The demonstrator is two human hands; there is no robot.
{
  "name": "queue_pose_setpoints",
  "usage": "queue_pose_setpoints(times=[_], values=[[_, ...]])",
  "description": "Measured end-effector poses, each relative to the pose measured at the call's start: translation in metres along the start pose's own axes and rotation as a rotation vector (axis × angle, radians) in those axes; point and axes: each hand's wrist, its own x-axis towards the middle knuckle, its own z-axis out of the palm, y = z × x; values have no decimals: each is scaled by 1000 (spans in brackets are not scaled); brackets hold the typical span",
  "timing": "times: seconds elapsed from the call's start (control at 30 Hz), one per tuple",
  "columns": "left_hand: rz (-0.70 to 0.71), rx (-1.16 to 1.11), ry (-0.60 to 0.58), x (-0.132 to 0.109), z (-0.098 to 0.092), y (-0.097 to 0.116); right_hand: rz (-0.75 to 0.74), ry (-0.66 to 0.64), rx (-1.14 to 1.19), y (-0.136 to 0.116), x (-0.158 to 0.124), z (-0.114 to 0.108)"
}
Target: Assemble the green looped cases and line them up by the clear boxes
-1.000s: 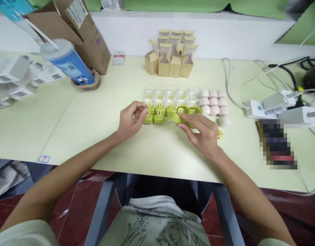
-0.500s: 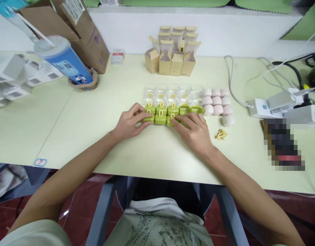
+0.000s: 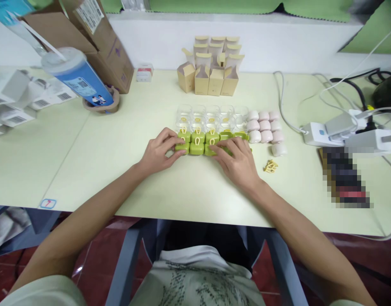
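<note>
Your left hand (image 3: 158,152) & right hand (image 3: 238,160) both rest on the green cases (image 3: 198,142), fingers spread flat on the two ends of the block, gripping nothing. The cases sit mid-counter (image 3: 119,144) in two rows. Clear lids (image 3: 211,117) just behind them, pink pieces (image 3: 265,126) right beside, yellow clips (image 3: 270,166) near, front-right, cardboard boxes (image 3: 211,68) farther back.

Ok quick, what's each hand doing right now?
Left hand: open, fingers resting on the green cases, holding nothing.
Right hand: open, fingers flat on the green cases.

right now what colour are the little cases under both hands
Olive green cases, with yellow loops on top; head view.
</note>
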Motion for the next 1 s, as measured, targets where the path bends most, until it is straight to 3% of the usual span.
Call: queue_pose_setpoints(times=[0.5,0.7,1.0], values=[[8,10,-4,0,-2,0,26,-46,64,0,2,0],[15,-16,50,2,-4,1,147,46,166,15,5,-11],[-33,-32,73,2,-2,-1,254,-116,163,23,12,-13]])
